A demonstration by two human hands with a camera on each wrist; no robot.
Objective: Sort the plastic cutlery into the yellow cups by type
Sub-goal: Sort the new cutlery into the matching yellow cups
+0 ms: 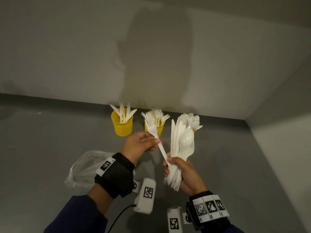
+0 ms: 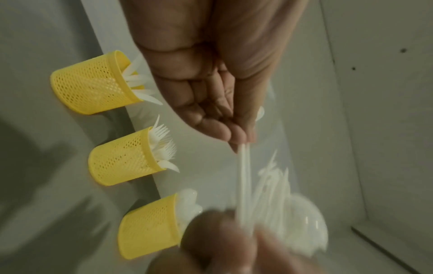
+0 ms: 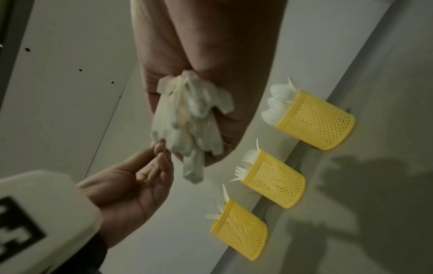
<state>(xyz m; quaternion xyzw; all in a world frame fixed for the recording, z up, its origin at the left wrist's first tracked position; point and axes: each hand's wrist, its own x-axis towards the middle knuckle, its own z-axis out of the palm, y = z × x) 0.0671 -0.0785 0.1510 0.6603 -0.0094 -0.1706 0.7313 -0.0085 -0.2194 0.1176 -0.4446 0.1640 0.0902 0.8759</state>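
Observation:
Three yellow mesh cups stand in a row by the back wall: the left cup (image 1: 122,125) holds knives, the middle cup (image 1: 157,127) holds forks, and the right cup (image 2: 150,225) holds spoons, mostly hidden in the head view behind the bundle. My right hand (image 1: 182,172) grips a thick bundle of white plastic cutlery (image 1: 180,148) by the handles. My left hand (image 1: 143,144) pinches a single white fork (image 1: 154,132) by its handle, tines up; the handle's end still reaches the right hand's fingers. In the right wrist view the bundle's handle ends (image 3: 192,118) stick out of the fist.
A crumpled clear plastic bag (image 1: 87,167) lies on the grey counter (image 1: 42,148) at the left. White walls close the corner behind and to the right. A dark cable (image 1: 117,217) runs from the left wrist camera unit.

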